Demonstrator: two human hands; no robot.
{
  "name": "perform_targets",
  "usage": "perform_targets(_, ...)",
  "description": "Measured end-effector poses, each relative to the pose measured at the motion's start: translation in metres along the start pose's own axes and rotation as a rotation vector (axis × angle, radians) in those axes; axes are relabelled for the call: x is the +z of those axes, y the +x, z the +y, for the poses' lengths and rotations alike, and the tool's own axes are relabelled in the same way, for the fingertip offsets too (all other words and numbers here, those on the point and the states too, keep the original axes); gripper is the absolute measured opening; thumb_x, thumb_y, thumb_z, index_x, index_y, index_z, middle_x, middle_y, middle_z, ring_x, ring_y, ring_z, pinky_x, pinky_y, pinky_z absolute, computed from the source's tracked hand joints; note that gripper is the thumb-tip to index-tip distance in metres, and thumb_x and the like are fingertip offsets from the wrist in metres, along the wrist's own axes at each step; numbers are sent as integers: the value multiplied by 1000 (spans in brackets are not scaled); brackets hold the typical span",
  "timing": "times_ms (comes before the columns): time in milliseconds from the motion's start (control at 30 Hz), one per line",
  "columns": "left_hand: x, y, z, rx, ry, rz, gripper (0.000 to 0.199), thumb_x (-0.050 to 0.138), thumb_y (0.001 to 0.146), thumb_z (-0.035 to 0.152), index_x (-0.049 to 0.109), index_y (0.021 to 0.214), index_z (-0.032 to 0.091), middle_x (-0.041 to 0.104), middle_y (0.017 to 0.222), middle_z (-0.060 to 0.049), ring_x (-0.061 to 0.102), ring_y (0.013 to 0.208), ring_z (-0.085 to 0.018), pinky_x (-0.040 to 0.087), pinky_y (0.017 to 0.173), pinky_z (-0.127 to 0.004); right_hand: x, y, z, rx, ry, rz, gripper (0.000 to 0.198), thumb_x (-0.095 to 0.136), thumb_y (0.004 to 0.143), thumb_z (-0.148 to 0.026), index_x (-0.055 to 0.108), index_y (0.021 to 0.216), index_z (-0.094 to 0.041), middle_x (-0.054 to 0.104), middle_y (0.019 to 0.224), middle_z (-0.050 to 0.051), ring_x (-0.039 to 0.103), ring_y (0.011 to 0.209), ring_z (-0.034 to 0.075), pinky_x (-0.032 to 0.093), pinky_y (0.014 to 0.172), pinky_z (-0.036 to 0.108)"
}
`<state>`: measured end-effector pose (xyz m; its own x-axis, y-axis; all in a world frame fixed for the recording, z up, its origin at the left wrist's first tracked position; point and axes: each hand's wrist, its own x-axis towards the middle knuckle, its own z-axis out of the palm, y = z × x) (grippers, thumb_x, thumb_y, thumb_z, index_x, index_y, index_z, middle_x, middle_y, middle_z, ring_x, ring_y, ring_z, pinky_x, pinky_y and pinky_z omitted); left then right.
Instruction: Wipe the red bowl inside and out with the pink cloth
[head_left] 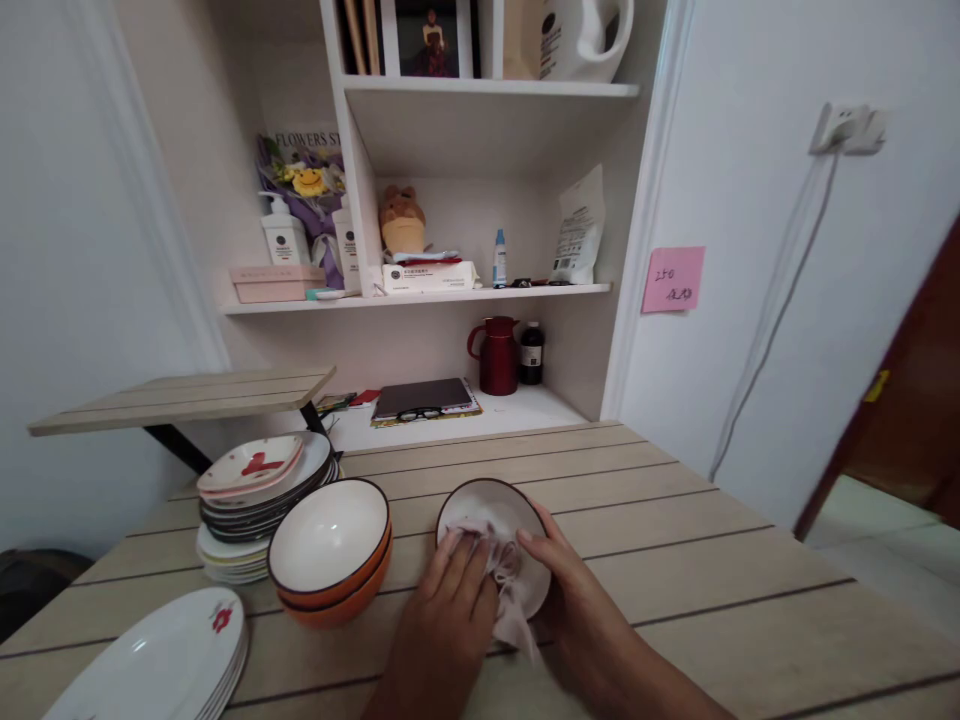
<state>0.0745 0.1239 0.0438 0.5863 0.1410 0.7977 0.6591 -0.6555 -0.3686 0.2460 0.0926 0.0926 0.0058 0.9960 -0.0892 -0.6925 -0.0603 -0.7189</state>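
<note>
A white bowl with a dark rim is tilted toward me above the slatted table. My right hand grips its right side, thumb over the rim and fingers behind. Inside the bowl, my left hand presses a crumpled pale pink cloth against the inner surface, and one end of the cloth hangs over the near rim. Just left of my hands sit stacked orange bowls with white insides and dark rims.
Left of the bowls stands a pile of mixed plates. Oval white plates with a red flower lie stacked at the near left. A raised wooden board overhangs the back left. Behind the table, shelves hold a red jug and a dark bottle.
</note>
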Motion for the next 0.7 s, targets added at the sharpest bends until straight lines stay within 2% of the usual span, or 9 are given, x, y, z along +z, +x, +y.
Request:
perform_targets(133, -3, 0, -1, 87, 18, 19, 37, 35, 109, 13, 72, 110, 14, 77, 118, -11, 73, 113, -19, 53, 108, -37, -1, -3, 8, 20, -11, -58, 94, 90, 72, -30, 43, 154, -36, 80, 116, 4, 73, 104, 27, 49, 95, 38)
perform_targets(267, -1, 3, 10, 31, -14, 113, 45, 28, 107, 7, 72, 105, 11, 80, 102, -11, 76, 97, -17, 58, 98, -30, -1, -5, 18, 12, -9, -91, 89, 93, 68, -28, 53, 147, -35, 76, 126, 3, 70, 115, 26, 47, 102, 37)
perform_targets(367, -2, 9, 16, 27, -73, 142, 47, 25, 108, 10, 73, 106, 12, 80, 102, -11, 76, 96, -17, 58, 97, -30, -2, -4, 21, 60, 22, -89, 87, 91, 70, -32, 53, 149, -34, 78, 117, 4, 72, 109, 28, 51, 94, 38)
perform_targets(533, -4, 13, 9, 87, -90, 70, 43, 29, 113, 18, 71, 117, 17, 78, 115, -6, 73, 108, -17, 55, 104, -31, -6, 0, 11, 84, 96, -48, 86, 87, 74, -30, 51, 152, -35, 81, 101, 2, 74, 96, 27, 54, 85, 37)
perform_targets(700, 2, 4, 4, 43, -30, 18, 33, 39, 112, 28, 72, 114, 24, 73, 128, -3, 66, 122, -19, 34, 124, -44, -1, -1, -3, 29, 65, -25, 90, 87, 69, -26, 52, 151, -34, 82, 103, 3, 74, 91, 27, 54, 79, 36)
